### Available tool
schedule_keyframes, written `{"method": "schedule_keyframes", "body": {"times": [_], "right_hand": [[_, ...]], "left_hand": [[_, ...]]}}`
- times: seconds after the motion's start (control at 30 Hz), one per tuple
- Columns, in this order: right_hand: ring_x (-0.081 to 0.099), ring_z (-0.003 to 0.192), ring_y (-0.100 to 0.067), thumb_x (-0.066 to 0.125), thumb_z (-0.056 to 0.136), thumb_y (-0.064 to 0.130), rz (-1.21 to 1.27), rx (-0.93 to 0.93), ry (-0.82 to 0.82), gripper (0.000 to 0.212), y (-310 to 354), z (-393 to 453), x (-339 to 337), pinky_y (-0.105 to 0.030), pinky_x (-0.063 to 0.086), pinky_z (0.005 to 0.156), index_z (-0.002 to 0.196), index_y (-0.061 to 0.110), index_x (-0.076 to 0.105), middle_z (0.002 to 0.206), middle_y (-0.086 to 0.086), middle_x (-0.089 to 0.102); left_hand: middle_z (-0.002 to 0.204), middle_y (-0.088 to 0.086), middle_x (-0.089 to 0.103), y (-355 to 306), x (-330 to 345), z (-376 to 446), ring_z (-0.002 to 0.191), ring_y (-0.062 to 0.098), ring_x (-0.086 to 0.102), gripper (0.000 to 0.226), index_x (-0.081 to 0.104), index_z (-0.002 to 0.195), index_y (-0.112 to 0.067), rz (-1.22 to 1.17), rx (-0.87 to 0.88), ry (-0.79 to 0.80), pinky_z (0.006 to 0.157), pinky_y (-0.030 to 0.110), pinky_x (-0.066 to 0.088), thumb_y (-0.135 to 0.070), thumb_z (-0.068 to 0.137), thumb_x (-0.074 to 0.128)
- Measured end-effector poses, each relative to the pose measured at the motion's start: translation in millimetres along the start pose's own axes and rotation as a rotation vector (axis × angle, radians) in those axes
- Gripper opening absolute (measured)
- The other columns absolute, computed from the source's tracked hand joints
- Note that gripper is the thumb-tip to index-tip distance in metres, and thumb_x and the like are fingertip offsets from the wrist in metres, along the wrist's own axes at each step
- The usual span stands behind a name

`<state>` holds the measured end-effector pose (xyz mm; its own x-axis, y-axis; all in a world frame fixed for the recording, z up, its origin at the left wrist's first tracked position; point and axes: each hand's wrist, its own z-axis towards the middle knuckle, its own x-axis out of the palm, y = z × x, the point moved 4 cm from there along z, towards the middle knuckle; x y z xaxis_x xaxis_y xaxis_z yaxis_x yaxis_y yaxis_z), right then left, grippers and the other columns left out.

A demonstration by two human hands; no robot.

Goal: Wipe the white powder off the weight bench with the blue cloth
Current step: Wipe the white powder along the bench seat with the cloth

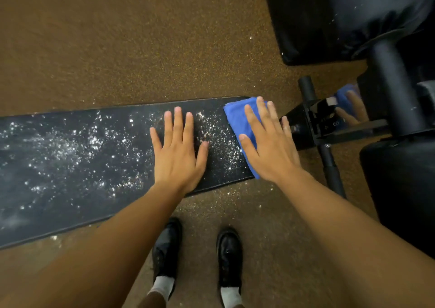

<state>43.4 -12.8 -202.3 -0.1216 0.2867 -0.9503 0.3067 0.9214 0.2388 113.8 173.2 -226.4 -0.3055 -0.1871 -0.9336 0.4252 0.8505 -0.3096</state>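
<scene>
- The bench (70,166) runs long and black from the left edge of view to its right end, where the pad stops just short of a black metal frame (315,121).
- Powder (94,143) everywhere: white flecks and smears scattered over most of the pad, thickest through the left and middle stretch, with another dense sprinkle in the gap between the two hands.
- The cloth (237,119) is bright blue, folded into a thick pad, lying on the bench's right end; its far corner reaches the far edge, its near corner pokes out at the near edge.
- Right hand (270,147) lies flat on the cloth, fingers straight and slightly fanned, palm pressing down; the little finger hangs past the end of the bench.
- Left hand (179,147) sits flat on the bare pad just left of the cloth, fingers spread, thumb out toward the powder patch, holding nothing.
- Some powder has landed on the brown speckled floor (141,48), along the near edge of the bench and down by the black shoes (229,256).
- The glossy frame part mirrors the blue cloth and the fingers.
- More black padded gear (341,18) stands beyond the bench's right end.
</scene>
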Motion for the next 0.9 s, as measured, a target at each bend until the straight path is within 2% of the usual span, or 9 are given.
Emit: {"method": "schedule_keyframes", "body": {"times": [0.23,0.4,0.67,0.9], "right_hand": [[-0.007,0.149,-0.026,0.023,0.100,0.043,-0.107,-0.134,0.030,0.060,-2.2,3.1,27.2,-0.055,0.006,0.118,0.154,0.023,0.008,0.163,-0.002,0.002],[-0.005,0.149,-0.026,0.023,0.101,0.039,-0.099,-0.054,-0.034,0.058,-1.5,13.4,28.1,-0.053,0.003,0.119,0.154,0.022,0.008,0.163,-0.002,0.002],[-0.005,0.148,-0.031,0.020,0.100,0.037,-0.148,0.015,-0.041,0.060,7.4,34.6,29.4,-0.054,0.004,0.118,0.154,0.017,0.004,0.163,-0.008,-0.001],[-0.009,0.149,-0.025,0.020,0.099,0.038,-0.110,0.007,-0.009,0.062,6.9,-8.9,34.5,-0.049,0.001,0.120,0.154,0.014,0.002,0.162,-0.007,-0.004]], "left_hand": [[0.165,0.006,-0.009,21.9,8.4,-18.5,0.150,0.025,-0.017,0.070,0.004,0.158,-0.018,0.052,-0.155,-0.025,0.119,0.057,-0.007,-0.053,0.099,0.017],[0.165,0.005,-0.011,21.9,11.6,-18.4,0.150,0.024,-0.019,0.067,-0.003,0.158,-0.021,0.071,-0.151,-0.026,0.119,0.056,-0.011,-0.051,0.101,0.015],[0.165,0.005,-0.012,20.5,12.3,-17.9,0.150,0.024,-0.019,0.066,-0.004,0.158,-0.021,0.078,-0.158,-0.039,0.119,0.055,-0.011,-0.050,0.102,0.017],[0.165,0.005,-0.011,21.7,13.1,-18.5,0.150,0.024,-0.018,0.066,-0.003,0.158,-0.022,0.085,-0.148,-0.036,0.119,0.056,-0.008,-0.051,0.102,0.016]]}}
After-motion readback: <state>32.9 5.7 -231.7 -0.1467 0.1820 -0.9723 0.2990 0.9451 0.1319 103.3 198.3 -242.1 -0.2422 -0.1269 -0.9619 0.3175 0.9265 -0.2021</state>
